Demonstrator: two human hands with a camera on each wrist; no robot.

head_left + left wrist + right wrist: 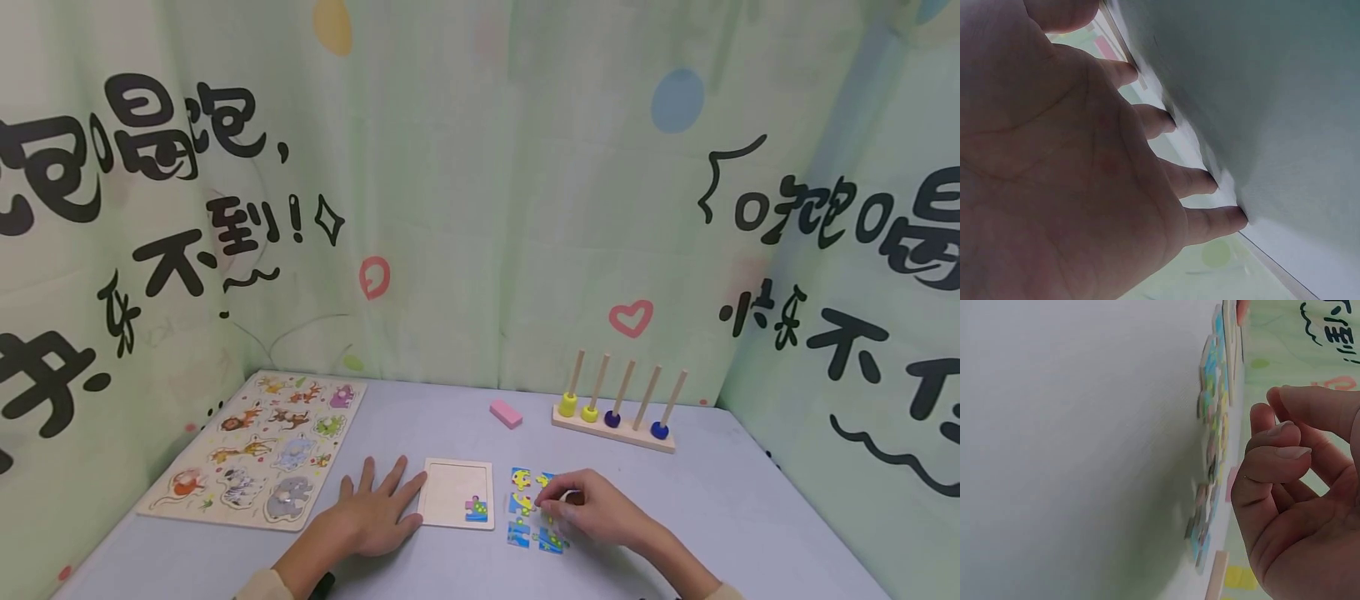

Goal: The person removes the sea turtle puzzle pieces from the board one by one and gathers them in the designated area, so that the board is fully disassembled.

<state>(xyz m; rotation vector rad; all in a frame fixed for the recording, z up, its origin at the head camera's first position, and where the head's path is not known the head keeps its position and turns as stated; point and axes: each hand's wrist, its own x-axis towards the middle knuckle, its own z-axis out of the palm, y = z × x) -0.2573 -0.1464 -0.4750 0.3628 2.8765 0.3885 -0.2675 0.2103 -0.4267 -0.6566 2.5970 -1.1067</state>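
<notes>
My left hand [372, 517] lies on the table with fingers spread, its fingertips and thumb at the left edge of a square wooden puzzle tray [448, 493]. In the left wrist view its palm [1085, 162] fills much of the picture. One puzzle piece [476, 509], blue and green, sits in the tray's lower right corner. My right hand [596, 507] hovers over loose jigsaw pieces [518, 533], partly covering them. In the right wrist view its fingers [1266, 465] are curled toward the thumb, and nothing shows between them.
A wooden animal puzzle board [247, 467] lies at the left. Behind the tray is a pink block [506, 413]. A bead stand [615, 432] with upright pegs and yellow and dark blue beads stands at the back right. Printed curtains [495, 208] enclose the table.
</notes>
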